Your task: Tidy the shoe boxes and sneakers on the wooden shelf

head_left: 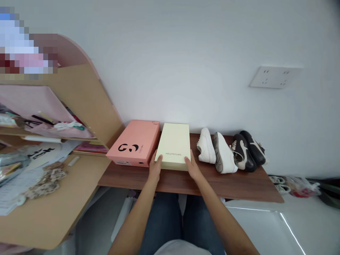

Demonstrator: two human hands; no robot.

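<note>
A pale yellow shoebox (pixel 174 140) marked MEIZHIYUAN lies closed on the dark wooden bench (pixel 127 178). My left hand (pixel 155 165) grips its near left corner, thumb on the lid. At the near right corner, my right hand (pixel 193 166) holds it the same way. Both hands' fingers are partly hidden along the box's sides. Left of it sits a pink shoebox (pixel 136 141) with a black logo, also closed. To the right stand a pair of white sneakers, one upright (pixel 206 146) and one tipped on its side (pixel 225 154), then a pair of black and white shoes (pixel 243 154).
A wooden desk (pixel 79 184) with papers, a patterned hair tie and a shelf unit (pixel 87 95) borders the bench on the left. Behind is a white wall with a socket plate (pixel 276 77). A plastic bag (pixel 302 187) and more shoes lie on the floor at right.
</note>
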